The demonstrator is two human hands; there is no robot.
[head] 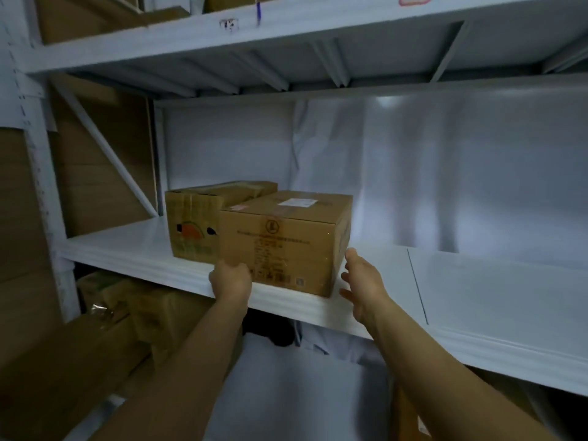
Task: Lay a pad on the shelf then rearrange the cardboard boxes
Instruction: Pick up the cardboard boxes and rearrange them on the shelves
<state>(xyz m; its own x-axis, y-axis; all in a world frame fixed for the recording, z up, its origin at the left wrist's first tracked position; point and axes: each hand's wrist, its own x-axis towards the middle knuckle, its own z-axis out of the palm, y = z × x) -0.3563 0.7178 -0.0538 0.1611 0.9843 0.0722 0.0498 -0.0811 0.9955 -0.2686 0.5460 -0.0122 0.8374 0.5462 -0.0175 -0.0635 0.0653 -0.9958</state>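
Shelving of white metal, several tiers. Middle shelf [477,300] covered by a white pad [127,246], a seam line showing right of the boxes. White sheeting hangs behind as a backdrop [445,173].

Two cardboard boxes on the pad, touching each other. Front box [280,249] sits at the shelf's front edge; rear box [194,224] is behind and to its left, partly hidden by it. More cardboard boxes stacked beyond the left upright [41,198], on the tier above [95,17], and on the lower tier [152,313], crowding the left side. Right half of the shelf bare pad.

Front box: circular logo and lines of small print on the near face, too blurred to read; white shipping label [297,202] on top, unreadable. Rear box: orange-and-green graphic, tape across the top. Small tags on the upper beam [229,24], illegible.

Left hand [230,280] reaches up, fingers curled against the lower left corner of the front box, gripping it. Right hand [362,281] open, fingers spread, just beside the box's lower right corner, whether touching cannot be told. Both forearms bare, extended upward.
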